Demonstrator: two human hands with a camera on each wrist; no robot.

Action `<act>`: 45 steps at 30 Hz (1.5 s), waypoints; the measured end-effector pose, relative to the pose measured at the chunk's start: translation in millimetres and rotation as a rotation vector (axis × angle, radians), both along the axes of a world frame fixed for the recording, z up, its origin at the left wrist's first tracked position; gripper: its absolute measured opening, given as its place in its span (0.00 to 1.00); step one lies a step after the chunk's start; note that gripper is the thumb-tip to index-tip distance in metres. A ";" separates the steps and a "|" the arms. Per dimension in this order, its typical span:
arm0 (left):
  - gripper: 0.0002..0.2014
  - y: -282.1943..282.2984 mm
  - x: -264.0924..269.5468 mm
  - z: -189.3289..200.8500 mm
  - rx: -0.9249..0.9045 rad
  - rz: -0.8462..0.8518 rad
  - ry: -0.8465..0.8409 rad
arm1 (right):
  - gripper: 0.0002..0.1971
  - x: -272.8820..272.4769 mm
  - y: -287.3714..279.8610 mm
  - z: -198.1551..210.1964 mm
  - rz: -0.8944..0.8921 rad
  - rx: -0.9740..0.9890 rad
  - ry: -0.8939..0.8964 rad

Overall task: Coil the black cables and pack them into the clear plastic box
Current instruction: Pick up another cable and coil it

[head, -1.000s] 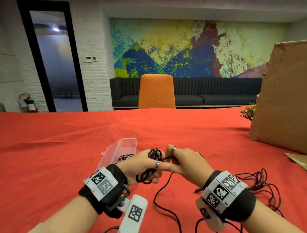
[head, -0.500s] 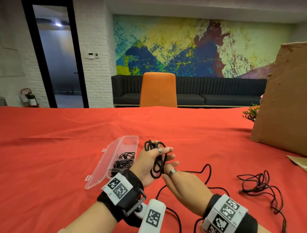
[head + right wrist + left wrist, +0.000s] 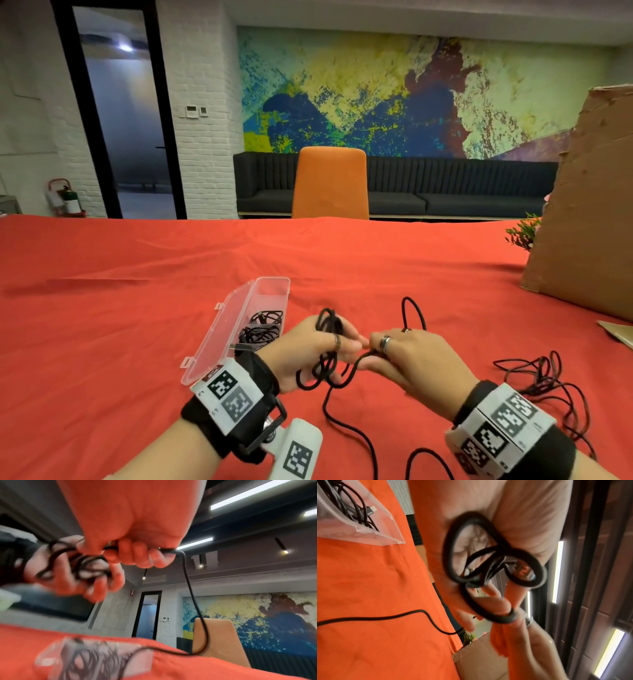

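My left hand holds several loops of a black cable wound round its fingers, just above the red table. In the left wrist view the same black cable lies coiled across the palm. My right hand grips the cable's loose run beside the left fingertips, with a loop rising behind it and slack trailing toward me. In the right wrist view the fingers curl round the cable. The clear plastic box lies open left of my hands, with coiled cables inside.
A tangle of loose cables lies on the red tablecloth at the right. A brown cardboard box stands at the far right with a small plant beside it. An orange chair stands past the table's far edge.
My hands have come together again after parting. The right hand has brought the cable's loose run up to the left fingertips, and a loop of slack now stands behind it.
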State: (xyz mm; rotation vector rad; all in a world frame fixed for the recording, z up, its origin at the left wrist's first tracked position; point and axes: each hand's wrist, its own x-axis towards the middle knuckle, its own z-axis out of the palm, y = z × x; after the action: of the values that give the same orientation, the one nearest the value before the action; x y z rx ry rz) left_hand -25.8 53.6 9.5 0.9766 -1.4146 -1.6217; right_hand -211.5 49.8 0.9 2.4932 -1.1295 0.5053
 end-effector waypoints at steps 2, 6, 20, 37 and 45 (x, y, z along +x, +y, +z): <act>0.07 4.2 -3.2 -1.4 0.017 -0.102 -0.007 | 0.28 1.7 -5.2 2.0 0.049 -0.072 -0.049; 0.04 9.5 -2.3 -1.8 0.091 -0.217 0.025 | 0.16 4.0 -12.7 -3.1 0.148 -0.142 -0.027; 0.07 2.4 27.4 -0.5 0.145 -0.024 0.136 | 0.22 -30.6 -31.5 1.2 0.056 0.293 -0.444; 0.18 -2.9 20.2 -1.8 0.112 0.086 0.453 | 0.10 25.6 1.9 17.7 0.085 0.528 -0.541; 0.08 -3.2 1.2 3.5 -0.016 0.293 0.421 | 0.13 51.2 20.5 2.4 -0.002 0.341 -0.256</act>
State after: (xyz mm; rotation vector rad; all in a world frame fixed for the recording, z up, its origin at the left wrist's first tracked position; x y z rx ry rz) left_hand -24.7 50.4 13.1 0.7373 -0.9511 -1.4837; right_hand -160.3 70.3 3.3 2.7736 -1.4178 0.6983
